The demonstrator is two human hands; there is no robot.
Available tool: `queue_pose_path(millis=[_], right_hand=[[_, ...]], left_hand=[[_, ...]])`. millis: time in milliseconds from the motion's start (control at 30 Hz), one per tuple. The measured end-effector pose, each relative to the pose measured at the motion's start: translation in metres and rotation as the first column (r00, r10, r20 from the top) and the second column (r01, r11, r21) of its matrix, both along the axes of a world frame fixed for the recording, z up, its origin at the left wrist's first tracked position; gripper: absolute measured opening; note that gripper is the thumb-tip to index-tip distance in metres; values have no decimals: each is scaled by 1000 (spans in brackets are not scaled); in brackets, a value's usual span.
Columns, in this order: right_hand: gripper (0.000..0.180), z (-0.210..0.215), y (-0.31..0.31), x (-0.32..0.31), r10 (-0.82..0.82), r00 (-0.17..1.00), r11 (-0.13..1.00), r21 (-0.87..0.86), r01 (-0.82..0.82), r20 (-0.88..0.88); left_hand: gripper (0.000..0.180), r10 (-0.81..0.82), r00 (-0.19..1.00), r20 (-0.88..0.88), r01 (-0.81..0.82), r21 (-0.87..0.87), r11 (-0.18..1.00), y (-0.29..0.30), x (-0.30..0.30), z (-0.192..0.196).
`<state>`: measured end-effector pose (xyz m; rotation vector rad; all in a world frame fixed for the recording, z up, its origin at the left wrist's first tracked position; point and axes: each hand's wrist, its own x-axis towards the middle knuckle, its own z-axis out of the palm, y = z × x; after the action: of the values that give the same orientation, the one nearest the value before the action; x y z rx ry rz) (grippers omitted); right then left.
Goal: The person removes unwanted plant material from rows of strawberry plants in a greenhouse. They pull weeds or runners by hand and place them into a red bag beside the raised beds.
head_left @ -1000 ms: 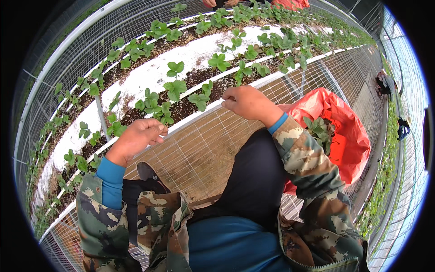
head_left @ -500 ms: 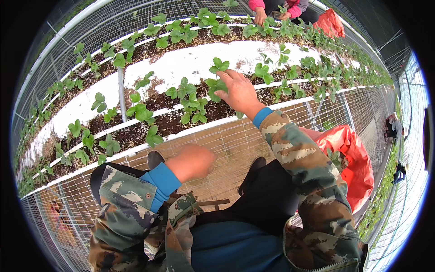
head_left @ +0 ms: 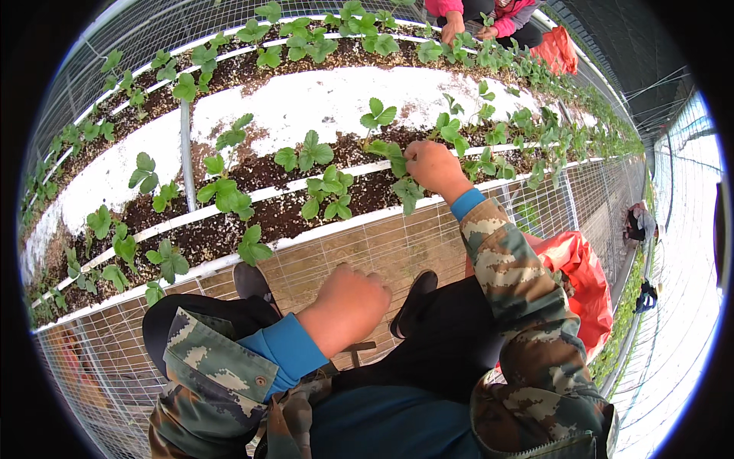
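My right hand (head_left: 433,166) reaches forward into the raised planting bed (head_left: 321,107) and grips a green leaf stem of a small strawberry plant (head_left: 396,157) in the near row. My left hand (head_left: 348,304) hangs lower, over the wire mesh bench (head_left: 382,249), curled into a loose fist with nothing visible in it. Both arms wear camouflage sleeves with blue cuffs. Several other young plants (head_left: 321,187) grow in dark soil along the row, between white irrigation lines.
A red plastic bag (head_left: 577,271) lies on the mesh at my right. White film covers the bed's middle. Another person in a pink sleeve (head_left: 512,19) works across the bed beside a second red bag (head_left: 556,50). My shoes (head_left: 252,281) rest below the mesh edge.
My right hand has moved along the near row to another plant and closed on its leaf stem. My left hand has pulled back from the bed toward my body.
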<state>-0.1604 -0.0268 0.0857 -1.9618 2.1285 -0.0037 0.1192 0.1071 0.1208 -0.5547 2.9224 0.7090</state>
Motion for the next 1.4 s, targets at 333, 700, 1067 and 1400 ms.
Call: queue_pose_path(millis=[333, 700, 1067, 1400], right_hand=[[33, -47, -5, 72, 362, 889, 931, -73, -356, 279], [27, -76, -13, 79, 482, 768, 868, -114, -482, 422], [20, -87, -6, 69, 373, 821, 928, -171, -332, 432], [15, -94, -1, 69, 397, 839, 917, -200, -346, 371]], left_hand=[[18, -26, 1000, -12, 26, 27, 999, -3, -4, -4], [29, 54, 984, 172, -74, 114, 991, -29, 5, 0], [56, 726, 684, -75, -730, -74, 680, -113, 6, -12], [51, 751, 657, 69, -736, -159, 658, -139, -4, -51]])
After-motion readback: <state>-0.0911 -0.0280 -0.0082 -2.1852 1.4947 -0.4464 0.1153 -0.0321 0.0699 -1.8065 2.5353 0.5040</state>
